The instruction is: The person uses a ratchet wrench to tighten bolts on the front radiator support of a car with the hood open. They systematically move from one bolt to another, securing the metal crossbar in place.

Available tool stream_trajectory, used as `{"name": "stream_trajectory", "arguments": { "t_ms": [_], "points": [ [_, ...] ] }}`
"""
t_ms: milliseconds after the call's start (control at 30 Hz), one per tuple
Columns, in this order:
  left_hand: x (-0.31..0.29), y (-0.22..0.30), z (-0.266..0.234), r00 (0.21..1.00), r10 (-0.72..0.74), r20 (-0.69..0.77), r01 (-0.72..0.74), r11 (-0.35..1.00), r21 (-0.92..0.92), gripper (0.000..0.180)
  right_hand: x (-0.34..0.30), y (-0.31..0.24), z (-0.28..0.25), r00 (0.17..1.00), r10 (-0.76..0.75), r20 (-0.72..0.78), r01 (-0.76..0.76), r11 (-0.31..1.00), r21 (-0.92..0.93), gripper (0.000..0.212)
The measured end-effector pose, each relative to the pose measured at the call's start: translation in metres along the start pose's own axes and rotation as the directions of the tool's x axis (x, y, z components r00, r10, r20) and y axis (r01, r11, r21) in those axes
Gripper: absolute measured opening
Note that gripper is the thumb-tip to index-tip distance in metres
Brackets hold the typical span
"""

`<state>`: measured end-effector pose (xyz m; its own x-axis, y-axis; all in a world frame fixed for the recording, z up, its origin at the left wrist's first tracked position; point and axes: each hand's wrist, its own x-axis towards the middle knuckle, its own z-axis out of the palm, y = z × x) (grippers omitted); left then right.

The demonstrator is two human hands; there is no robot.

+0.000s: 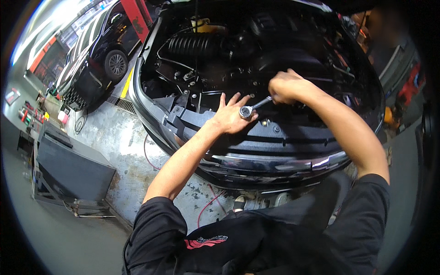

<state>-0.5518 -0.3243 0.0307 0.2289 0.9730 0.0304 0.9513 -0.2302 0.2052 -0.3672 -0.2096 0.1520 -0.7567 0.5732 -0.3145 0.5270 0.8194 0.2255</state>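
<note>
The open engine bay (pixel 215 55) of a dark car lies before me. My right hand (pixel 286 87) is closed round the handle of a metal ratchet wrench (pixel 261 103). Its round head points left and overlaps my left hand in the picture; whether they touch I cannot tell. My left hand (pixel 229 117) lies with fingers spread on the black plastic front cover (pixel 302 135), beside the wrench head. A ribbed black air duct (pixel 195 45) runs farther back in the bay, near a yellowish reservoir (pixel 204 25).
The car's front bumper (pixel 275 167) runs close to my body. At left stands a grey metal cabinet (pixel 75 160). A thin red hose (pixel 204 208) trails over the floor. Another dark car (pixel 98 55) and a red post (pixel 136 20) are at the far left.
</note>
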Motion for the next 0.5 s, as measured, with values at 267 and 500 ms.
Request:
{"name": "stream_trajectory", "arguments": {
  "t_ms": [267, 500],
  "points": [
    [-0.001, -0.002, -0.004, 0.999, 0.044, 0.01, -0.043, 0.999, -0.003, 0.058, 0.077, -0.01, 0.019, 0.701, -0.359, -0.616, 0.355, 0.925, -0.136, 0.022],
    [-0.007, -0.018, 0.025, 0.963, 0.007, -0.269, -0.016, 0.999, -0.029, 0.056, -0.081, -0.042, 0.061, 0.967, -0.003, -0.255, 0.09, 0.939, 0.332, 0.038]
  ]
}}
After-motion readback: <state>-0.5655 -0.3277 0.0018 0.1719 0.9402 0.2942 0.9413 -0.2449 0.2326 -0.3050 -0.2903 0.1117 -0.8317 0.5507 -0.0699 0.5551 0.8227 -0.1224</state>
